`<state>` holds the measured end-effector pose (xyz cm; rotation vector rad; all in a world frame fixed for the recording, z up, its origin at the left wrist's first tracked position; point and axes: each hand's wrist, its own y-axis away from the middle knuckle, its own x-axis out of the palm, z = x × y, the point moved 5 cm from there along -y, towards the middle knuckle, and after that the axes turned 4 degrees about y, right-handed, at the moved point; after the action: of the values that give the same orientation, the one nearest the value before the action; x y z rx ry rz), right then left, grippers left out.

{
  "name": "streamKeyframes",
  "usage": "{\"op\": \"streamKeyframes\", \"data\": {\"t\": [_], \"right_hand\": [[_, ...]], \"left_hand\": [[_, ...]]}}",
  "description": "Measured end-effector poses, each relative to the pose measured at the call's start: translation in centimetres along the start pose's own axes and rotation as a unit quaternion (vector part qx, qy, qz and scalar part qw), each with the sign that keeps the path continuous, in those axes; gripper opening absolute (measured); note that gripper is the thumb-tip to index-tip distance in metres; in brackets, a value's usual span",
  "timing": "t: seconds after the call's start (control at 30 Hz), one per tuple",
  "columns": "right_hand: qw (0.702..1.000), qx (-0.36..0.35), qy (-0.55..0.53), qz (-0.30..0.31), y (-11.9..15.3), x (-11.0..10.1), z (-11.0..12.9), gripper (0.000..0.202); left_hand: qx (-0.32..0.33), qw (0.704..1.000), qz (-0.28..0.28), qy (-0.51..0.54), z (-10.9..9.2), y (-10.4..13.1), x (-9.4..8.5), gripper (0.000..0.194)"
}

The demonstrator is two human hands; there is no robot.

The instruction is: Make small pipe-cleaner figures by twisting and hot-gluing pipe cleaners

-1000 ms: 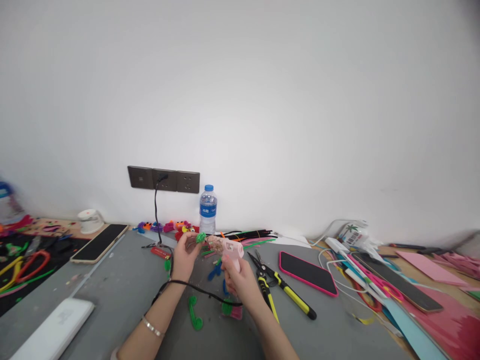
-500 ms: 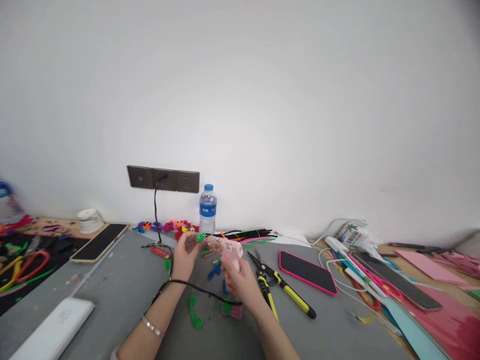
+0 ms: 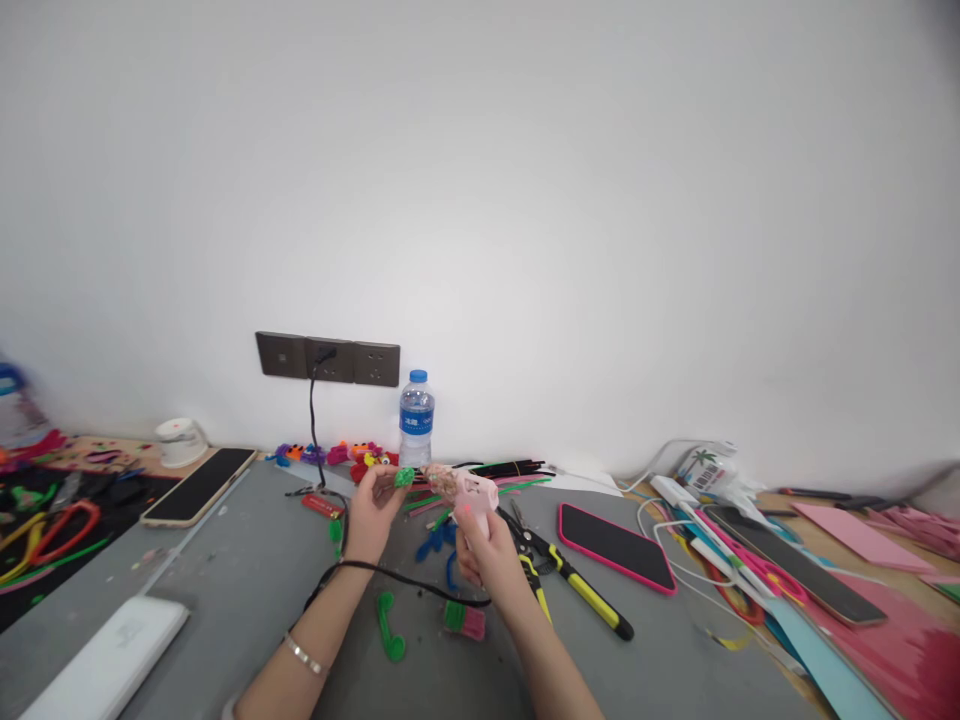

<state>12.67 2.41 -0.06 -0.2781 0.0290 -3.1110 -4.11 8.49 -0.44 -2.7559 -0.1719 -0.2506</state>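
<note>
Between the fingertips of my left hand (image 3: 373, 512) is a small green fuzzy piece (image 3: 404, 478). My right hand (image 3: 487, 552) is wrapped round the handle of a pink glue gun (image 3: 475, 490). Its crusted nozzle points left, close to the green piece; I cannot tell whether they touch. A black cord (image 3: 409, 580) runs across in front of my left wrist toward my right hand. Below the hands lie a curved green piece (image 3: 388, 628) and a green and pink piece (image 3: 464, 620). Blue fuzzy pieces (image 3: 435, 541) lie between my hands.
Yellow-handled pliers (image 3: 589, 592) and a pink-edged phone (image 3: 616, 546) lie to the right. A water bottle (image 3: 416, 420) stands against the wall by the sockets (image 3: 328, 358). Another phone (image 3: 201, 486) and a white power bank (image 3: 112, 660) lie left. Cables and paper crowd the far right.
My right hand has drawn the glue gun a little to the right, away from the green piece. My left hand stays nearly in place.
</note>
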Motion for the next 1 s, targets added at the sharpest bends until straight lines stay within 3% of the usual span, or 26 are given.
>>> {"op": "streamKeyframes", "data": {"t": [0.6,1.0], "right_hand": [[0.999,0.032,0.008,0.022,0.19,0.26,-0.48,0.052],[1.0,0.023,0.018,0.001,0.13,-0.04,-0.41,0.05]], "left_hand": [[0.015,1.0,-0.003,-0.004,0.09,0.06,0.02,0.025],[0.007,1.0,-0.005,0.002,-0.04,0.05,-0.01,0.026]]}}
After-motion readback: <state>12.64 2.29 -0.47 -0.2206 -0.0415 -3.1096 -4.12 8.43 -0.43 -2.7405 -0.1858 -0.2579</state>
